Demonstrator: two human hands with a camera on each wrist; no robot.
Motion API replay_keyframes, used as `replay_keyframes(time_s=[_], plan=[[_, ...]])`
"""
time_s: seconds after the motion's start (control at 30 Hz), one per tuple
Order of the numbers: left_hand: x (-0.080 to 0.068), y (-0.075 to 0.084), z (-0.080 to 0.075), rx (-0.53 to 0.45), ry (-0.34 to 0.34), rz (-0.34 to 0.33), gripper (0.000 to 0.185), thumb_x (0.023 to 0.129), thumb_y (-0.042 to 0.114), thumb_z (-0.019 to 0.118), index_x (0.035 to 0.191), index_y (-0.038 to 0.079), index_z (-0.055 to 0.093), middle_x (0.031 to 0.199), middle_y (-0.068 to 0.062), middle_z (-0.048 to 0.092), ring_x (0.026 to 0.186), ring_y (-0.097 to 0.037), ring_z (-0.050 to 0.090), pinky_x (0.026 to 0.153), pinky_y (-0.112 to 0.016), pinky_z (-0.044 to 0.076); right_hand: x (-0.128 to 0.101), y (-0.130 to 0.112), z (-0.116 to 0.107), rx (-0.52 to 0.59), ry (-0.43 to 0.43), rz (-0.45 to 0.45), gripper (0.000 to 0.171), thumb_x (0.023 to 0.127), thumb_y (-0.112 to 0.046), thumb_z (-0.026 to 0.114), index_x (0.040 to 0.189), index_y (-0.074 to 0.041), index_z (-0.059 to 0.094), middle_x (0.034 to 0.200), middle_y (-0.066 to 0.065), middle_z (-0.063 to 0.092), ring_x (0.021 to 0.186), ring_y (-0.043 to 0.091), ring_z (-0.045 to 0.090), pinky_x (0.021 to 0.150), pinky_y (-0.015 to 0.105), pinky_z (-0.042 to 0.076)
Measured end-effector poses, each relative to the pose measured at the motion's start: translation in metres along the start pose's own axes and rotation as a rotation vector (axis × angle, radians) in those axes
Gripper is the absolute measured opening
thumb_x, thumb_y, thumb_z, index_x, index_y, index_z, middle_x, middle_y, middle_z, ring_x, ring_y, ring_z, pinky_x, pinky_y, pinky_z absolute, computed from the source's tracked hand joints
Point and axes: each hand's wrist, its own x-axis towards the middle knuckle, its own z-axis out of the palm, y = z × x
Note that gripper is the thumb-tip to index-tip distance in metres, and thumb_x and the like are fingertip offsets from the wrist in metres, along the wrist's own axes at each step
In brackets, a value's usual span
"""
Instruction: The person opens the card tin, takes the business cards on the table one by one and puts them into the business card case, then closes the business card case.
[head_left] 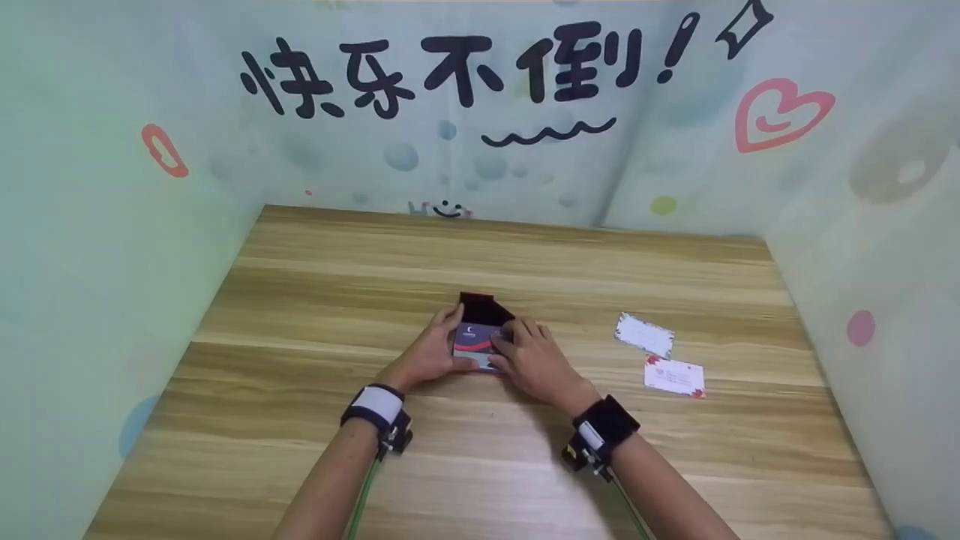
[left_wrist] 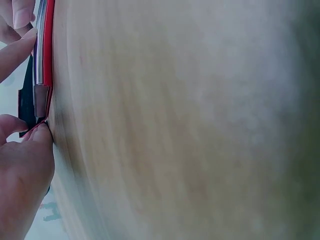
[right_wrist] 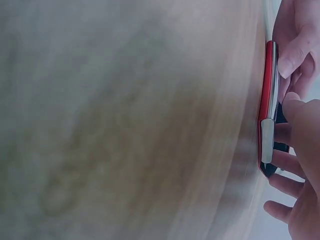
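A card case [head_left: 480,307] with a raised black flap stands at the middle of the table. Inside it lies a business card [head_left: 469,337], dark with a red stripe. Its red underside [left_wrist: 48,45] and metallic rim [right_wrist: 268,140] show in the wrist views. My left hand [head_left: 431,349] grips the case's left end, thumb along the near edge. At the right end my right hand [head_left: 540,360] holds the case, thumb and index finger over the card. In the right wrist view its other fingers [right_wrist: 287,185] curl about that end. How firmly they press is hidden.
To the right lie two loose cards, one white with a leafy border [head_left: 645,335] and one white with red flowers [head_left: 675,376]. The wooden table [head_left: 300,300] meets printed walls at the back and both sides. Green cables [head_left: 364,495] trail from the wrist cameras.
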Motion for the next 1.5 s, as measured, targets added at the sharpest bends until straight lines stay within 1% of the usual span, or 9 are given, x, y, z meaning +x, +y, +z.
replay_keyframes(time_s=[0.3, 0.6, 0.87, 1.0, 1.17, 1.27, 1.37, 1.43, 1.5], plan=[[-0.001, 0.0, 0.002, -0.002, -0.006, -0.002, 0.11, 0.078, 0.026, 0.086, 0.158, 0.0, 0.015, 0.162, -0.025, 0.02, 0.151, -0.039, 0.024, 0.126, -0.046, 0.022, -0.01, -0.006, 0.002, 0.036, -0.014, 0.005, 0.049, 0.101, -0.04, 0.055, 0.132, -0.002, 0.065, 0.126, 0.021, 0.058, 0.117, 0.037, 0.055, 0.102, 0.054, 0.047], [-0.001, -0.002, 0.001, 0.009, 0.004, 0.015, 0.111, 0.076, 0.026, 0.086, 0.157, -0.003, 0.016, 0.16, -0.026, 0.023, 0.149, -0.04, 0.027, 0.126, -0.048, 0.023, -0.01, -0.01, -0.001, 0.065, -0.035, 0.002, 0.049, 0.101, -0.04, 0.055, 0.13, -0.002, 0.066, 0.126, 0.02, 0.059, 0.117, 0.035, 0.054, 0.103, 0.053, 0.046], [-0.001, 0.001, 0.001, 0.008, 0.004, -0.02, 0.111, 0.077, 0.026, 0.086, 0.159, 0.003, 0.016, 0.163, -0.025, 0.02, 0.151, -0.04, 0.024, 0.126, -0.047, 0.023, -0.013, -0.015, -0.003, 0.034, 0.003, -0.023, 0.045, 0.098, -0.038, 0.061, 0.125, -0.002, 0.068, 0.12, 0.017, 0.06, 0.11, 0.032, 0.057, 0.098, 0.048, 0.049], [-0.001, 0.002, 0.001, -0.001, 0.005, -0.037, 0.111, 0.077, 0.026, 0.087, 0.159, 0.005, 0.014, 0.164, -0.024, 0.018, 0.152, -0.039, 0.023, 0.126, -0.047, 0.021, -0.013, -0.017, -0.005, 0.034, 0.01, -0.022, 0.044, 0.097, -0.037, 0.063, 0.122, -0.001, 0.068, 0.119, 0.017, 0.061, 0.11, 0.032, 0.057, 0.098, 0.048, 0.049], [0.0, 0.001, 0.002, 0.0, 0.001, -0.036, 0.112, 0.077, 0.027, 0.087, 0.159, 0.004, 0.014, 0.164, -0.024, 0.016, 0.152, -0.04, 0.022, 0.126, -0.046, 0.021, -0.014, -0.017, -0.006, 0.046, -0.022, 0.007, 0.047, 0.099, -0.038, 0.06, 0.123, 0.001, 0.067, 0.124, 0.018, 0.06, 0.116, 0.033, 0.057, 0.103, 0.048, 0.048], [0.001, 0.0, 0.002, 0.001, 0.004, -0.019, 0.111, 0.077, 0.027, 0.086, 0.159, 0.002, 0.014, 0.164, -0.026, 0.017, 0.152, -0.041, 0.022, 0.126, -0.047, 0.021, -0.016, -0.016, -0.01, 0.088, -0.063, 0.046, 0.053, 0.1, -0.04, 0.056, 0.131, 0.002, 0.062, 0.135, 0.02, 0.057, 0.125, 0.034, 0.054, 0.111, 0.049, 0.044], [0.001, 0.0, 0.002, 0.006, 0.0, -0.013, 0.111, 0.078, 0.027, 0.086, 0.158, 0.002, 0.014, 0.163, -0.027, 0.017, 0.152, -0.042, 0.022, 0.126, -0.047, 0.021, -0.02, -0.013, -0.015, 0.149, -0.087, 0.082, 0.057, 0.101, -0.042, 0.054, 0.138, 0.001, 0.057, 0.147, 0.023, 0.049, 0.135, 0.037, 0.048, 0.118, 0.051, 0.037], [0.001, 0.0, 0.001, 0.011, -0.005, -0.013, 0.111, 0.078, 0.028, 0.086, 0.159, 0.002, 0.014, 0.163, -0.027, 0.017, 0.152, -0.041, 0.022, 0.126, -0.047, 0.021, -0.024, -0.01, -0.019, 0.17, -0.084, 0.097, 0.057, 0.101, -0.041, 0.054, 0.139, 0.001, 0.056, 0.152, 0.024, 0.044, 0.14, 0.039, 0.044, 0.12, 0.053, 0.034], [0.0, 0.001, 0.0, 0.013, -0.009, -0.013, 0.111, 0.078, 0.028, 0.086, 0.158, 0.002, 0.014, 0.163, -0.027, 0.017, 0.152, -0.041, 0.022, 0.126, -0.047, 0.021, -0.029, -0.007, -0.023, 0.172, -0.066, 0.097, 0.055, 0.1, -0.04, 0.056, 0.139, 0.0, 0.056, 0.153, 0.023, 0.044, 0.14, 0.039, 0.044, 0.119, 0.054, 0.034]])
